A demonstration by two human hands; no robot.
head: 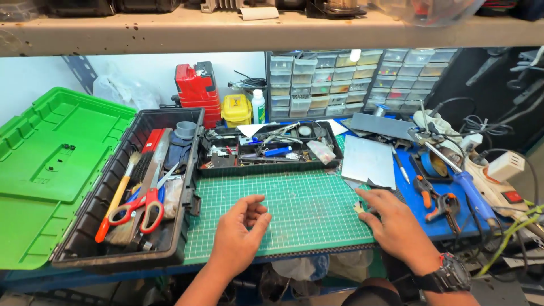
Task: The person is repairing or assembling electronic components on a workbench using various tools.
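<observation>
My left hand (242, 233) hovers over the green cutting mat (306, 195) near its front edge, fingers loosely curled, holding nothing. My right hand (394, 224), with a dark watch on the wrist, rests flat at the mat's right edge, its fingertips on a small pale scrap (358, 208) just below a grey metal plate (368, 161). Beyond the mat stands a black parts tray (271, 150) with small tools and bits in it.
An open black toolbox (133, 192) with red-handled scissors (144, 207) and a green lid (48, 164) fills the left. Right of the mat lie orange pliers (433, 201), a blue soldering iron (467, 187) and cables. Drawer cabinets (351, 79) stand at the back under a shelf.
</observation>
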